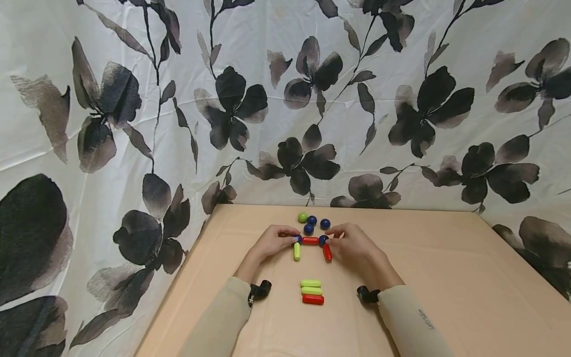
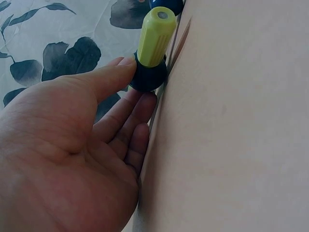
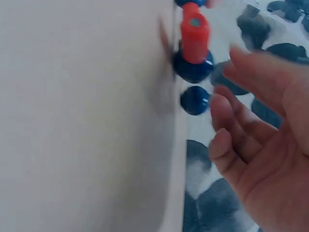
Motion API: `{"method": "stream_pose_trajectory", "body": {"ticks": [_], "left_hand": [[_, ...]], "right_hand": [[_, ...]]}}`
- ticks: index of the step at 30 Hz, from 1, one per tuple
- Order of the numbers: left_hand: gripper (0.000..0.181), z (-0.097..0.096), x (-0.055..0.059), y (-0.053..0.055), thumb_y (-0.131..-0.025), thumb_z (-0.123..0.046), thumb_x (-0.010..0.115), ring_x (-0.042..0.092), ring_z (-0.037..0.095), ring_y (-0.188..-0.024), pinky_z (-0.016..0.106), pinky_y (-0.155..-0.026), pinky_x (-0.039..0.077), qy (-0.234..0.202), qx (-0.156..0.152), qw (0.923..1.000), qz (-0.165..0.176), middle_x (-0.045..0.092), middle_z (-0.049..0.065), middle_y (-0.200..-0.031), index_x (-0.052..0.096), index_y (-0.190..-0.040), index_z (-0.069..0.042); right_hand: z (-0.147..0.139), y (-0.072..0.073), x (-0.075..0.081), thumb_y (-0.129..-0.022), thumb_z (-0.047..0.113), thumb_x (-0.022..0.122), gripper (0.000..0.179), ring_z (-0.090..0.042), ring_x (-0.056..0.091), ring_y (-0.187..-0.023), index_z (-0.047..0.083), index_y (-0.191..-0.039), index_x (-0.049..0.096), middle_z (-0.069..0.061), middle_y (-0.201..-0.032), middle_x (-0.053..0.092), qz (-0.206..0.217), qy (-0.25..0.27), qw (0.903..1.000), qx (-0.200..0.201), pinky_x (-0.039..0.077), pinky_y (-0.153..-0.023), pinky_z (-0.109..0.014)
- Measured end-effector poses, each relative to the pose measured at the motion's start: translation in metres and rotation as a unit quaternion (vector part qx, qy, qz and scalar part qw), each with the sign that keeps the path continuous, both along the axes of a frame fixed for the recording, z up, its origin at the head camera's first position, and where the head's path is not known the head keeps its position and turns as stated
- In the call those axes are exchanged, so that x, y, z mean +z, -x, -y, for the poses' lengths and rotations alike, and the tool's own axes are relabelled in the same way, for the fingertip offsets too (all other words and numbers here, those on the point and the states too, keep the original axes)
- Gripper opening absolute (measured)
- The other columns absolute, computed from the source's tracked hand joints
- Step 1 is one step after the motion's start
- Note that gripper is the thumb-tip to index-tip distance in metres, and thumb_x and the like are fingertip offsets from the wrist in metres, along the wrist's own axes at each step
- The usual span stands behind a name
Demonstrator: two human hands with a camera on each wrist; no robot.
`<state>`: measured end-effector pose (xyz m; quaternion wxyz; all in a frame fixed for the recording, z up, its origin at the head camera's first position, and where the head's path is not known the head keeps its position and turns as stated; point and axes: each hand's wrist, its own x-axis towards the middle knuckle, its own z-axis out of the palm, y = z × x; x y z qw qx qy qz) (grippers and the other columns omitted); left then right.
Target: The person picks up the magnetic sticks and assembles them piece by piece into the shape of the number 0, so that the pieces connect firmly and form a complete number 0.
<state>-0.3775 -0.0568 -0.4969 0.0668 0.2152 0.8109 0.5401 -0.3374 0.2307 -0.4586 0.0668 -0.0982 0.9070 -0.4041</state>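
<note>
My left hand (image 1: 273, 243) pinches a blue ball (image 2: 148, 79) between thumb and fingers. A yellow-green rod (image 1: 297, 252) with a small grey disc in its end sticks out of that ball toward me. From the same ball a red rod (image 1: 310, 241) runs across to a second blue ball (image 1: 323, 240). Another red rod (image 3: 195, 44) extends from this second ball, also toward me. Beside it is my right hand (image 1: 355, 244). In the right wrist view its thumb and fingers are spread, with a gap between them and the ball.
Behind the joined pieces lie a green ball (image 1: 303, 217) and several loose blue balls (image 1: 325, 224). Nearer me, two yellow-green rods (image 1: 311, 283) and a red rod (image 1: 313, 299) lie side by side on the table (image 1: 437, 277). A floral cloth (image 1: 250, 178) hangs behind the table.
</note>
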Motion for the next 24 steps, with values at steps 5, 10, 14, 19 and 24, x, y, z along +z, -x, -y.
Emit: {"method": "stream_pose_trajectory", "body": {"ticks": [5,10,14,19,24], "left_hand": [[0.024,0.0,0.002,-0.001,-0.099,-0.014,0.073,0.068,0.015,-0.102,0.028,-0.09,0.055,-0.003,-0.002,1.0,-0.002,0.077,0.007,-0.118,0.077,-0.121,-0.007],[0.025,0.0,0.001,0.0,-0.099,-0.013,0.071,0.068,0.013,-0.103,0.028,-0.091,0.056,-0.003,-0.001,1.0,0.002,0.077,0.007,-0.12,0.076,-0.122,-0.006],[0.025,-0.001,0.002,0.0,-0.099,-0.012,0.071,0.068,0.014,-0.104,0.03,-0.094,0.056,-0.001,0.002,1.0,0.003,0.077,0.006,-0.12,0.076,-0.123,-0.006],[0.025,-0.001,0.002,0.001,-0.099,-0.012,0.072,0.068,0.013,-0.101,0.029,-0.093,0.056,0.0,0.003,1.0,0.004,0.077,0.005,-0.117,0.077,-0.122,-0.006],[0.025,-0.001,0.002,0.001,-0.099,-0.012,0.072,0.068,0.013,-0.099,0.028,-0.09,0.055,0.0,0.002,1.0,-0.002,0.078,0.007,-0.116,0.076,-0.122,-0.004]], "right_hand": [[0.003,0.013,-0.012,-0.096,0.016,0.076,0.027,-0.026,0.059,-0.088,0.012,-0.123,0.077,-0.006,-0.113,0.072,-0.02,0.045,0.9984,0.027,0.048,-0.071,-0.031],[0.002,0.023,-0.023,-0.097,0.012,0.073,0.028,-0.023,0.057,-0.068,0.004,-0.124,0.075,-0.008,-0.103,0.073,-0.013,0.085,0.9944,0.061,0.047,-0.057,-0.026],[0.001,0.025,-0.028,-0.098,0.012,0.072,0.028,-0.022,0.054,-0.061,0.004,-0.124,0.075,-0.007,-0.091,0.069,-0.004,0.108,0.9923,0.061,0.047,-0.053,-0.027],[0.002,0.024,-0.033,-0.098,0.015,0.072,0.029,-0.021,0.052,-0.061,0.004,-0.125,0.075,-0.007,-0.08,0.063,-0.008,0.123,0.9909,0.055,0.041,-0.05,-0.026],[0.002,0.023,-0.036,-0.098,0.015,0.072,0.029,-0.019,0.051,-0.06,0.004,-0.124,0.075,-0.007,-0.076,0.06,-0.012,0.131,0.9901,0.048,0.039,-0.049,-0.024]]}}
